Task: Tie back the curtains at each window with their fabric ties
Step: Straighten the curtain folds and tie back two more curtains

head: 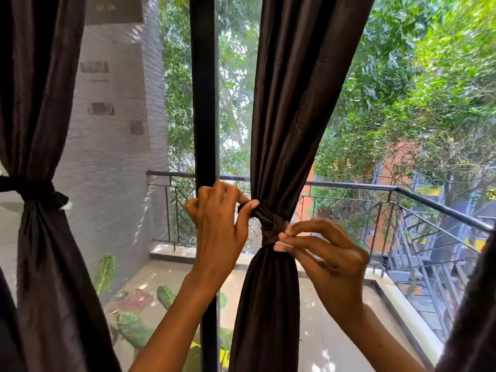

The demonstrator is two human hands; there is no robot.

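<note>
Curtain (pixel 284 124) is cinched by its fabric tie (pixel 271 224); left hand (pixel 217 224) pinches one end, right hand (pixel 324 253) pinches the other; no writing is legible.

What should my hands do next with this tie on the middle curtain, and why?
Probably pull the two ends apart to snug the knot. The left hand pinches one end of the tie, the right hand pinches at its other side, and the curtain is already bunched, so only tightening seems left. The left curtain looks already tied.
</note>
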